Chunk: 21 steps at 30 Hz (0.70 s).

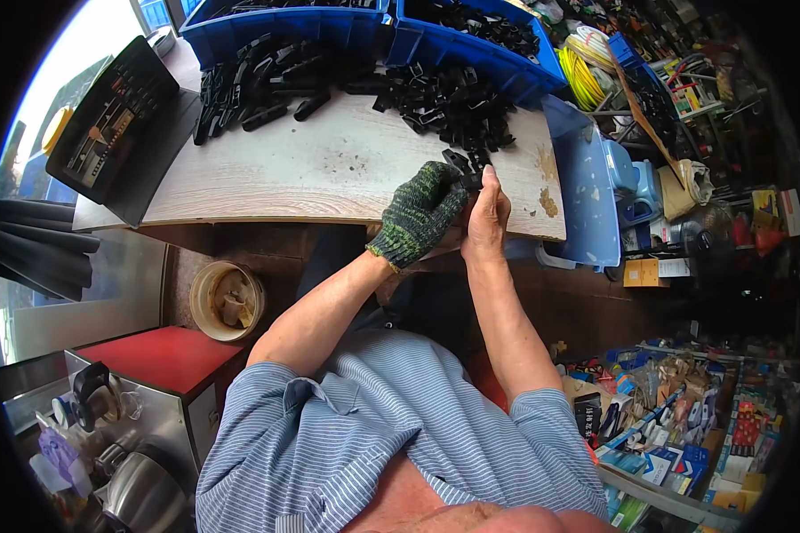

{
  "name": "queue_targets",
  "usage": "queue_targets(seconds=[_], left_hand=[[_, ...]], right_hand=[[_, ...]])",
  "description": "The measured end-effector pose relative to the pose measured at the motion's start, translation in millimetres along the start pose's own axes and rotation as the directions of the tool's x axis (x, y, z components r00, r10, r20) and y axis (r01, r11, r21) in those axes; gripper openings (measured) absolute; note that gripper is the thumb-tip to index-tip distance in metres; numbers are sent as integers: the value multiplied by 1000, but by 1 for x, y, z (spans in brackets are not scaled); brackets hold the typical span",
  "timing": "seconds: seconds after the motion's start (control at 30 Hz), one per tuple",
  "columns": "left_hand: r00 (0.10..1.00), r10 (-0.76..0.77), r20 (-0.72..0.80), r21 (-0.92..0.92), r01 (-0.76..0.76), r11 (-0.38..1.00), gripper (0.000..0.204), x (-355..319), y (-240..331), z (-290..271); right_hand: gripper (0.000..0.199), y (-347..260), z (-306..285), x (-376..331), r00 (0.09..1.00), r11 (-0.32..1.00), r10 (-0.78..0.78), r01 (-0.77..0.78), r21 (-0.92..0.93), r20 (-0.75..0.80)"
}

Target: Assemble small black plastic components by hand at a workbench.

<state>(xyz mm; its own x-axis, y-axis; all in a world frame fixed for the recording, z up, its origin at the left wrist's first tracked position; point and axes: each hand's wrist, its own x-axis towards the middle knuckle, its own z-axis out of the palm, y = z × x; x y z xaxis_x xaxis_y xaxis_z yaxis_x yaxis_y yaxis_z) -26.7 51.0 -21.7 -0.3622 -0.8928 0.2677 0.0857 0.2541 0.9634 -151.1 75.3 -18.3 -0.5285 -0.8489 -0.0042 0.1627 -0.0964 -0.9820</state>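
My left hand [418,211], in a dark green and black knitted glove, is closed at the table's front edge. Against it, my bare right hand [486,218] has its thumb pointing up and its fingers curled. Between them the two hands grip a small black plastic part [471,180]; its exact shape is mostly hidden by the fingers. Just beyond my hands lies a heap of small black parts [453,102], some reaching almost to my fingertips. Farther left on the wood-grain table [276,173] is a pile of longer black plastic pieces [249,84].
Two blue bins [284,28] holding black parts line the far edge. A tablet in a dark case [107,133] stands at the left. Right of the table is a blue plastic tub [582,191]. A bucket [227,300] sits on the floor at left; crowded shelves [667,444] fill the right.
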Motion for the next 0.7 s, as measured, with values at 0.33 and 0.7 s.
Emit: queue_targets(seconds=[0.33, 0.7], left_hand=[[998, 38, 41, 14, -38, 999, 31, -1, 2, 2], [940, 341, 16, 614, -279, 739, 40, 36, 16, -10]], right_hand=[[30, 0, -12, 3, 995, 995, 34, -26, 93, -91], [37, -70, -116, 67, 688, 996, 83, -32, 85, -721]])
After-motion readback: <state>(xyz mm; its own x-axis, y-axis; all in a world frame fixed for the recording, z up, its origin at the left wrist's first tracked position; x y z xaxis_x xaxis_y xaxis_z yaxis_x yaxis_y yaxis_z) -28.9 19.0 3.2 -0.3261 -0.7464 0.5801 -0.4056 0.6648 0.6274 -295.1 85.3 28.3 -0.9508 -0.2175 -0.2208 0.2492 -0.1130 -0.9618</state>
